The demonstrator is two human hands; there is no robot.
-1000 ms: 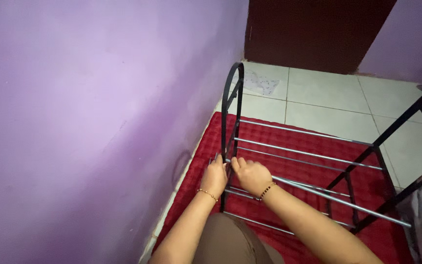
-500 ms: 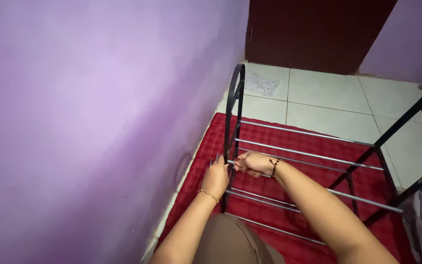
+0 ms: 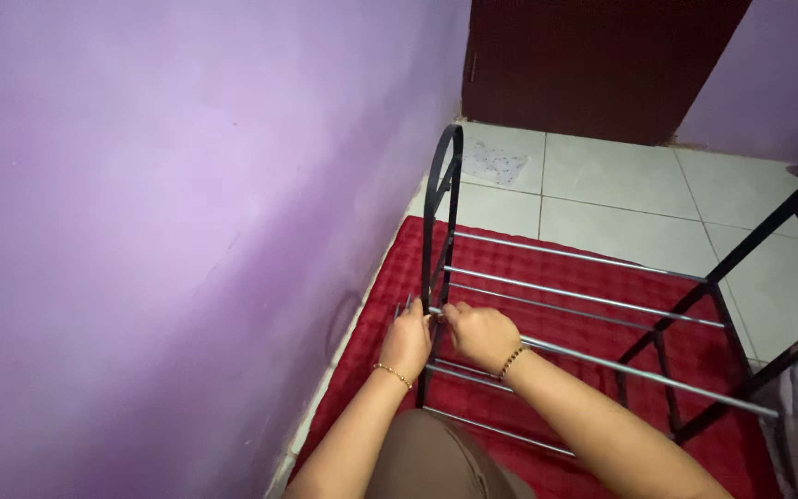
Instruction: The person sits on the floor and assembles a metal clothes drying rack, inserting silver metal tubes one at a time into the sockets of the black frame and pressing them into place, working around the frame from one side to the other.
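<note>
Now | left hand [image 3: 406,340] clamped on black side frame [image 3: 437,222] | right hand [image 3: 482,334] gripping silver rod [image 3: 639,374] at rack's 9 o'clock end | judgement: brace frame, push rod straight

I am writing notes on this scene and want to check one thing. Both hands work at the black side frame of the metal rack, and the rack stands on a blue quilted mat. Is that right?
Not quite: the quilted mat is red, not blue, as the head view shows. The rest holds: the left hand and right hand are both at the black side frame of the metal rack, which stands on that mat.
</note>
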